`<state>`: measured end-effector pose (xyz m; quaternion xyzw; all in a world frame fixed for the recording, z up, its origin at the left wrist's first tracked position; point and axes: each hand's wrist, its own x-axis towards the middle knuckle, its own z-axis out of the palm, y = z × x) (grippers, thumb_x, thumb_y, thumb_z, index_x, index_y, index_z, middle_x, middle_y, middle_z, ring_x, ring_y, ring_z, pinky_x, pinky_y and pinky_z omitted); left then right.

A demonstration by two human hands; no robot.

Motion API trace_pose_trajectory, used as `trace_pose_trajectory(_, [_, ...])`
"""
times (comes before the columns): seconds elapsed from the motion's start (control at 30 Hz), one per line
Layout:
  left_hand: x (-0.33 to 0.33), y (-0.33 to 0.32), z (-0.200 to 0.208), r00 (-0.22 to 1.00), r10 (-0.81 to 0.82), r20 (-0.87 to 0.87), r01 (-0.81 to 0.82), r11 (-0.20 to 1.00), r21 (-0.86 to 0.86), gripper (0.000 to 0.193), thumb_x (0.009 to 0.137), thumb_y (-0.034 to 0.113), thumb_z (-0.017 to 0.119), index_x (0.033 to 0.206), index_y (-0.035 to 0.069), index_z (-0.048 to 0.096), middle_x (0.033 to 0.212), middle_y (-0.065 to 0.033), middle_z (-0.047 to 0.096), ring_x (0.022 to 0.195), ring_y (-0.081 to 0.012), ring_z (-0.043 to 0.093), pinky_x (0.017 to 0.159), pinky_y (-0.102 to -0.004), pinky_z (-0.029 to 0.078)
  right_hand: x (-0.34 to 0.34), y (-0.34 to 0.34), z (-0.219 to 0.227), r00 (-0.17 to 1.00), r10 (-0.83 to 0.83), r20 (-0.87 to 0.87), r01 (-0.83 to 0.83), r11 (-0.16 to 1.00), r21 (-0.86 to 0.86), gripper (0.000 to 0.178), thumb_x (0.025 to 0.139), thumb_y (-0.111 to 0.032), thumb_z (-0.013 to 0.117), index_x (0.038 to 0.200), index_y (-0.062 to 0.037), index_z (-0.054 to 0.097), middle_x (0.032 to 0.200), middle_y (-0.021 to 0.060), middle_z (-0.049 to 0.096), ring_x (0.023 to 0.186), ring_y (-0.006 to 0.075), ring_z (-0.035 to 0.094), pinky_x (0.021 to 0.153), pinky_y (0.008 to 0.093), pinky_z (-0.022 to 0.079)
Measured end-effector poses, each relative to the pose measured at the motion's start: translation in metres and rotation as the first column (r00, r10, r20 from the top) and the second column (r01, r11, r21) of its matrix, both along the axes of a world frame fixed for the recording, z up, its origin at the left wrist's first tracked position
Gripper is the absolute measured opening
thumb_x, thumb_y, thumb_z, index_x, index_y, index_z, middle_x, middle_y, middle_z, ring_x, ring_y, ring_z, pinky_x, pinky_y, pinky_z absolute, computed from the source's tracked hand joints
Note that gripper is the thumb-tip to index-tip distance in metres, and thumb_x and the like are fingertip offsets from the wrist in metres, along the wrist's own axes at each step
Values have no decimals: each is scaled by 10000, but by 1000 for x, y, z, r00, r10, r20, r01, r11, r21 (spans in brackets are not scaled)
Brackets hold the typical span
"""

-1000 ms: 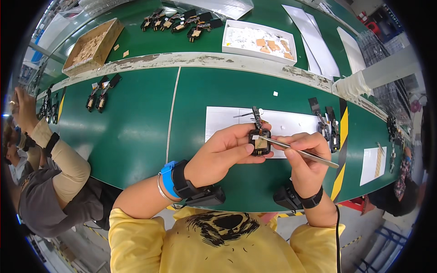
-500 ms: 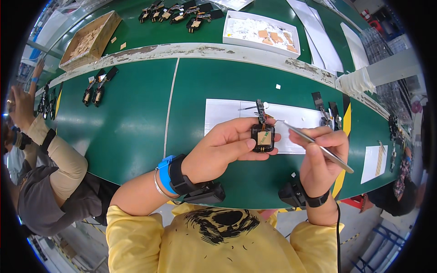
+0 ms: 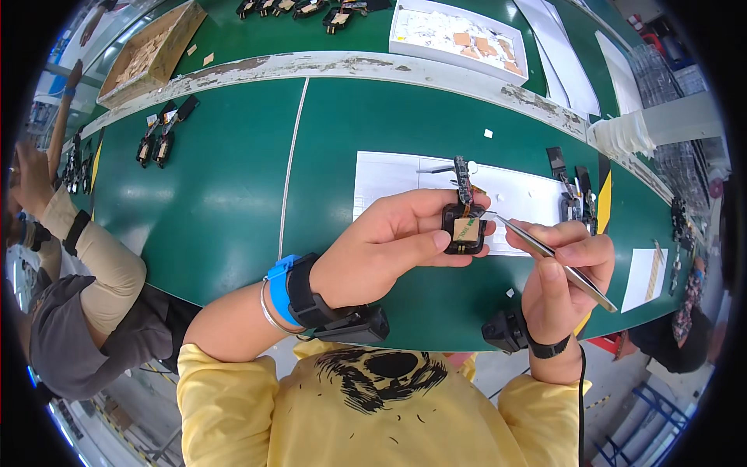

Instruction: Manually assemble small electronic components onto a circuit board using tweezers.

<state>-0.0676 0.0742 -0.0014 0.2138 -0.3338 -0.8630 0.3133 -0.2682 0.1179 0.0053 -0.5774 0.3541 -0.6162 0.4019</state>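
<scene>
Here, black device in left fingers, tweezers in right fingers.

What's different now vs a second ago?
Right hand moved right, taking the tweezers off the pad to the upper right edge of the module. The white bit at the pad's upper left no longer shows there. Unchanged: left hand holds the module, right hand the tweezers.
</scene>
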Motion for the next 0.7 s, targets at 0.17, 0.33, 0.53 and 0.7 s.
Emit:
trace_pose_trajectory(0.17, [0,1,-1,1000,15,4,-15,998,-55,406,878,-25,394,1284,-13,399,1138,-97,559,1030,-177,562,898,-303,449,1,2,0,1000,-3,-18,4,1000,15,187,828,-67,577,897,-25,408,929,184,545,888,336,610,803,466,525])
trace_pose_trajectory(0.33, [2,0,0,999,-19,46,24,994,-106,453,860,-35,414,1308,-38,343,1309,-133,427,1093,-287,539,930,-371,449,1,3,1,1000,6,-28,-6,1000,16,196,830,-88,583,892,-29,407,928,185,546,876,343,615,802,456,526])
trace_pose_trajectory(0.53, [-1,3,1,999,53,10,-53,997,-50,423,845,-86,398,1260,-15,423,1078,-95,586,977,-166,584,853,-282,466,1,1,0,1000,1,-27,0,1000,24,199,830,-95,584,893,-31,407,920,184,545,861,346,620,792,449,528])
trace_pose_trajectory(0.7, [-1,2,1,998,65,22,-63,994,-89,422,839,-93,399,1252,-15,432,1068,-91,589,973,-161,585,848,-278,468,0,1,1,1000,27,0,-27,999,34,176,827,-44,580,903,-30,422,925,185,563,871,277,612,810,445,516])
